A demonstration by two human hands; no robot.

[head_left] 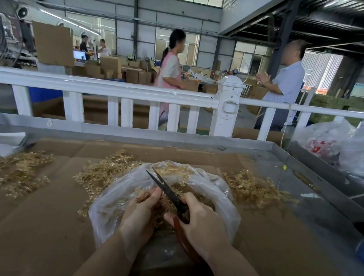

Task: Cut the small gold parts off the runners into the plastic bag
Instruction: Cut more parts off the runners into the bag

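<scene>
- Near the front edge of the worktop (pixel 315 219), at its middle, an open clear plastic bag (pixel 226 200) is seen lying on brown cardboard (pixel 41 224), with loose gold parts (pixel 195 196) gathered inside it.
- Over the mouth of the bag, a cluster of gold runners (pixel 146 198) is pinched by the curled fingers of the left hand (pixel 140 216).
- A pair of dark scissors (pixel 167 192) with red-brown handles is gripped by the right hand (pixel 204 224), fingers wrapped round the handles; the blades are parted and pointed away from the person, towards the far edge.
- Behind and to the left of the bag, a heap of gold runners (pixel 104 172) is spread on the cardboard.
- Further heaps are seen near the left edge (pixel 20 171) and to the right of the bag (pixel 254 189).
- Beyond the far edge, a white railing (pixel 119 89) is seen, with two people standing behind it.
</scene>
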